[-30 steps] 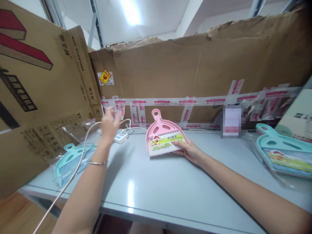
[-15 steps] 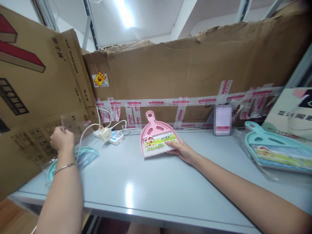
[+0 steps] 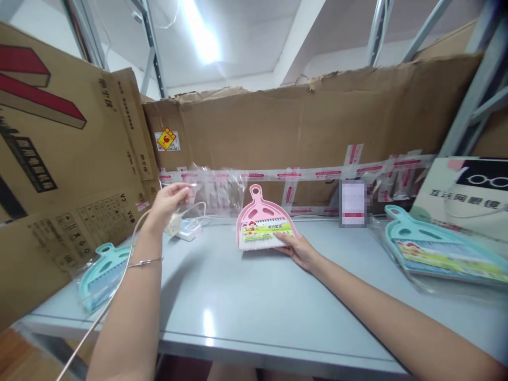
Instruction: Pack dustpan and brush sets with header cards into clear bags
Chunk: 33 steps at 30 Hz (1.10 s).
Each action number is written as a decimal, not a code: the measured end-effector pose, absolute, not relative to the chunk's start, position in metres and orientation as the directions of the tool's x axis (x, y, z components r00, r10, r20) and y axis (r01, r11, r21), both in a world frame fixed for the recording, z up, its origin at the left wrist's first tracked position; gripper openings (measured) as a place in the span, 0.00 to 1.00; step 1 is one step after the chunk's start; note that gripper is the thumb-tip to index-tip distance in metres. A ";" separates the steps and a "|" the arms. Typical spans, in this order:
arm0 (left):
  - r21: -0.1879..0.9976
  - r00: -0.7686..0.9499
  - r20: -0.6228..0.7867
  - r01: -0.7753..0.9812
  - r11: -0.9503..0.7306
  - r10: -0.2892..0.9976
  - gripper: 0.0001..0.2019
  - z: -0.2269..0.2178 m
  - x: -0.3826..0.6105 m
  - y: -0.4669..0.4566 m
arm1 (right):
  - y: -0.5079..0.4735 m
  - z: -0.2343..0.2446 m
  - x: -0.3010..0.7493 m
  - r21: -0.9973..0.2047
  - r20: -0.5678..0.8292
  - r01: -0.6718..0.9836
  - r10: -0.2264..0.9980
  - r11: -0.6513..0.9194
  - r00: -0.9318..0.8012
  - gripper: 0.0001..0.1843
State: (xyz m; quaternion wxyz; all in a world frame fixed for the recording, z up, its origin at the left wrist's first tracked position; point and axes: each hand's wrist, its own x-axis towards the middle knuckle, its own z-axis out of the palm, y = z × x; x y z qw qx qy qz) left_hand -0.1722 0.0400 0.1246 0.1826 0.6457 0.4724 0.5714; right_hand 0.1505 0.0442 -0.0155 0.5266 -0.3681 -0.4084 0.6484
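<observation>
In my right hand (image 3: 300, 251) is a pink dustpan (image 3: 261, 209), held by its lower right corner with the thumb on a printed label. A white-bristled brush (image 3: 256, 245) lies in the pan behind that label, and the handle with its hole points up. My left hand (image 3: 170, 200) is raised at the left, fingers pinched on a clear plastic bag (image 3: 223, 186). The bag spreads out toward the dustpan's handle; whether it touches the handle, I cannot tell.
Bagged turquoise dustpan sets lie on the table, one at the left (image 3: 103, 272) and one at the right (image 3: 440, 244). A power strip (image 3: 190, 230) with cables sits behind my left hand. A phone-like screen (image 3: 353, 203) leans at the back against cardboard (image 3: 297, 121).
My left hand has moved right, from beside the left cardboard box toward the pink dustpan, and the clear bag now spreads out from it. My right hand still holds the dustpan.
</observation>
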 end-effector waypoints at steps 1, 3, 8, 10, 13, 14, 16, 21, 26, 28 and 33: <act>0.765 -0.067 0.518 0.481 -0.427 0.853 0.14 0.113 -0.175 0.047 | 0.043 -0.015 0.154 -0.923 -0.051 -0.369 0.984 -0.111 -0.171 0.12; 0.744 -0.031 0.439 0.573 -0.345 0.898 0.12 0.089 -0.176 0.057 | 0.042 -0.015 0.161 -0.934 -0.063 -0.337 0.983 -0.120 -0.174 0.13; 0.711 0.030 0.290 0.663 -0.236 0.956 0.05 0.049 -0.170 0.070 | 0.042 -0.012 0.175 -0.952 -0.086 -0.276 0.981 -0.132 -0.173 0.13; 0.698 0.014 0.251 0.690 -0.191 0.968 0.06 0.041 -0.166 0.075 | 0.044 -0.011 0.178 -0.954 -0.089 -0.269 0.984 -0.129 -0.154 0.14; 0.685 -0.042 0.226 0.718 -0.128 0.973 0.11 0.034 -0.162 0.080 | 0.045 -0.007 0.184 -0.955 -0.082 -0.273 0.990 -0.111 -0.115 0.16; 0.675 -0.054 0.224 0.728 -0.116 0.973 0.14 0.033 -0.160 0.081 | 0.046 -0.005 0.186 -0.955 -0.077 -0.278 0.992 -0.103 -0.102 0.16; 0.641 -0.049 0.238 0.758 -0.118 0.970 0.24 0.032 -0.158 0.081 | 0.047 -0.001 0.190 -0.953 -0.065 -0.289 0.995 -0.085 -0.079 0.15; 0.536 0.130 0.234 0.809 -0.239 0.964 0.39 0.039 -0.148 0.071 | 0.050 0.004 0.199 -0.949 -0.045 -0.312 0.998 -0.054 -0.037 0.14; 0.470 0.444 -0.041 0.799 -0.375 0.895 0.43 0.039 -0.132 0.058 | 0.053 0.003 0.203 -0.953 -0.015 -0.302 1.000 -0.017 -0.009 0.14; 0.404 0.515 -0.150 0.811 -0.423 0.844 0.44 0.037 -0.126 0.056 | 0.053 0.002 0.203 -0.952 -0.016 -0.304 1.000 -0.017 -0.005 0.14; 0.338 0.506 -0.199 0.840 -0.426 0.839 0.33 0.042 -0.119 0.054 | 0.049 0.006 0.199 -0.948 -0.021 -0.317 0.999 -0.029 -0.027 0.15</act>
